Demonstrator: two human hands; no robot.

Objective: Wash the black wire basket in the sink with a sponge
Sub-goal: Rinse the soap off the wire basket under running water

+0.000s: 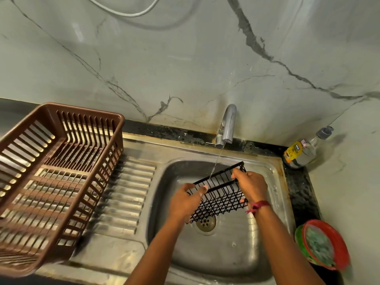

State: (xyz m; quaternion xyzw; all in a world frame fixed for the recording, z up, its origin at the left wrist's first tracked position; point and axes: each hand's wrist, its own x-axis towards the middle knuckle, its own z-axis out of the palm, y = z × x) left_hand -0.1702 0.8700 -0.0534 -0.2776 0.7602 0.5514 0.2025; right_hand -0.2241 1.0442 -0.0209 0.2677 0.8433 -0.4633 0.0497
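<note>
Black wire basket [221, 194] under tap stream.
I note left hand [186, 199] and right hand [249, 185] gripping its ends above the steel sink [265, 239].

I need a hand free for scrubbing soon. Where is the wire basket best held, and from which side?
Probably a short end's rim wire, approached from that end, as the left hand and right hand grip now. The basket is long and tilted under the tap; fingers curl round the end wires.
</note>
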